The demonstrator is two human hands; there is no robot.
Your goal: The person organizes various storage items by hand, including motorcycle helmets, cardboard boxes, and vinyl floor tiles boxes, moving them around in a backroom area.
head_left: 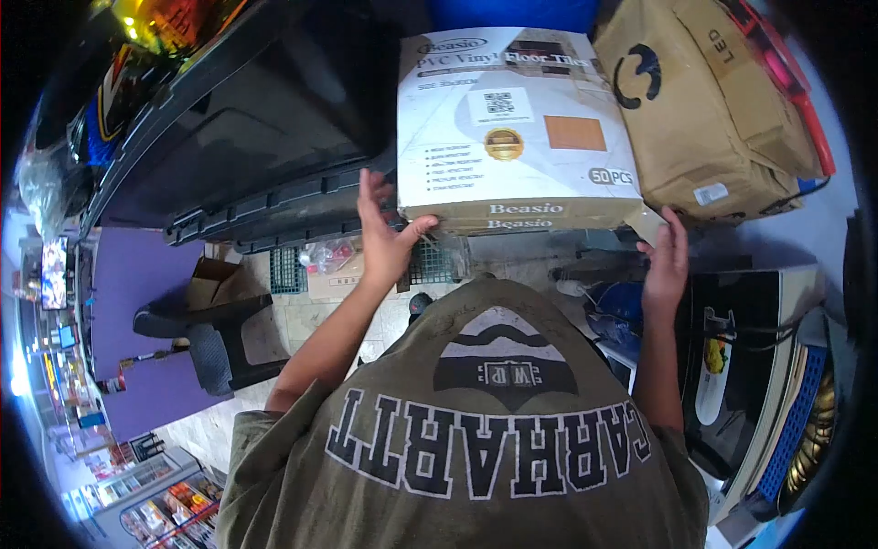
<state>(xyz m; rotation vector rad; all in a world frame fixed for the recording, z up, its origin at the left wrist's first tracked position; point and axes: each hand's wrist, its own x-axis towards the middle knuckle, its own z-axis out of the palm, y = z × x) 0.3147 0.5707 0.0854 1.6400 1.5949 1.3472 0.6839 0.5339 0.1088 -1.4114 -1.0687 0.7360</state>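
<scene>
A flat white and tan box of PVC vinyl floor tiles (512, 128), printed "Beasio" and "50 PCS", is held up in front of me. My left hand (382, 233) has its thumb and fingers around the box's near left corner. My right hand (666, 261) presses against the near right corner, fingers pointing up. Below the box I see my olive shirt with large printed letters.
A brown cardboard box (722, 110) marked "LED" lies touching the tile box on the right. A large black bin with a lid (265, 137) stands at the left. A black chair (215, 339) sits on the floor at lower left. Dark appliances fill the right edge.
</scene>
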